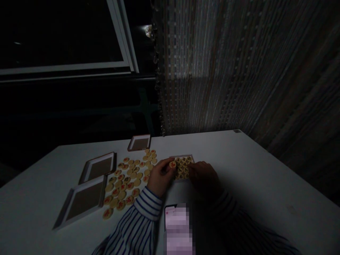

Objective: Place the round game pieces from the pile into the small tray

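My left hand (160, 176) is closed on a round Chinese chess piece (172, 164) with a red character, between thumb and fingers. That piece is at the left side of a shallow box (181, 156) in which black-marked Chinese chess pieces (179, 165) lie in rows. My right hand (205, 177) is at the box's right side, its fingers drawn together over the pieces there. Whatever those fingertips hold, if anything, is hidden in shadow. Left of my left hand, many loose Chinese chess pieces (122, 187) are scattered, some showing red or black characters and others blank.
Three shallow open boxes or lids stand to the left: a near one (79, 202), a middle one (97, 166) and a small far one (139, 142). A lit phone (177, 226) lies near me on the white table (255, 184). A string curtain (207, 63) hangs behind.
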### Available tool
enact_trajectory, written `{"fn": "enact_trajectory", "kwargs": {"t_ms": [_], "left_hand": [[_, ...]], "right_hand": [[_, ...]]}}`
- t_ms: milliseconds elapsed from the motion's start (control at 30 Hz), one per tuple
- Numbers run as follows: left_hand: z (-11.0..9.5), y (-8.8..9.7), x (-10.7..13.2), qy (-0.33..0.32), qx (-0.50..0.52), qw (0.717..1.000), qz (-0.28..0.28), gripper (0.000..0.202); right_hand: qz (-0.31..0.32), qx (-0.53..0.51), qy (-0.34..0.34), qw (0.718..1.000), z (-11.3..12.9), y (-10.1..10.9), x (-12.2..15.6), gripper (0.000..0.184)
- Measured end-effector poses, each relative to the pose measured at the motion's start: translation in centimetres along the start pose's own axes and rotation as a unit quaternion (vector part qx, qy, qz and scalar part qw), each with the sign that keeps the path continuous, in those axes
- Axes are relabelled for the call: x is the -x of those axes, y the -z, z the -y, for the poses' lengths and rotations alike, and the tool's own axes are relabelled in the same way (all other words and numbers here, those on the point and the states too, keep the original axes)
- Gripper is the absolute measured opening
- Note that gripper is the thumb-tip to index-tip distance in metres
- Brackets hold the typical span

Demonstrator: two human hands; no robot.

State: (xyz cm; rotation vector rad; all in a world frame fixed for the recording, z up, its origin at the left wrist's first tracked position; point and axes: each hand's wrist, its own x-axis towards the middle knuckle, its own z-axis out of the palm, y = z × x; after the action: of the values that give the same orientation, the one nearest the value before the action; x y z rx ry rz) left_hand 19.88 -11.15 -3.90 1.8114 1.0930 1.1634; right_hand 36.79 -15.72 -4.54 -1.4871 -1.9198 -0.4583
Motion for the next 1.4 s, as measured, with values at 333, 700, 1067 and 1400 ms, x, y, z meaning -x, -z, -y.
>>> {"fn": "enact_trajectory", "kwargs": {"t_ms": [333,700,1067,1400], "left_hand": [[0.9,-1.1,0.9,0.064,0.060,0.996,-0.012,0.033],[1.0,-0.9,1.4,0.040,0.016,0.998,-0.037,0.028],[0.8,-0.9,2.4,0.070,-0.014,0.995,-0.075,0.029],[1.5,-1.1,2.4,0.097,0.027,0.992,-0.070,0.031]], "right_hand": [[-0.006,-0.011,0.010,1.000,-0.5,-0.1,0.0,0.026],[0.000,-0.021,0.005,1.000,-0.5,-0.1,0.2,0.022],[-0.006,-0.007,0.021,1.000,-0.1,-0.8,0.8,0.016],[0.005,0.008,0.019,1.000,-0.1,-0.9,0.8,0.018]]}}
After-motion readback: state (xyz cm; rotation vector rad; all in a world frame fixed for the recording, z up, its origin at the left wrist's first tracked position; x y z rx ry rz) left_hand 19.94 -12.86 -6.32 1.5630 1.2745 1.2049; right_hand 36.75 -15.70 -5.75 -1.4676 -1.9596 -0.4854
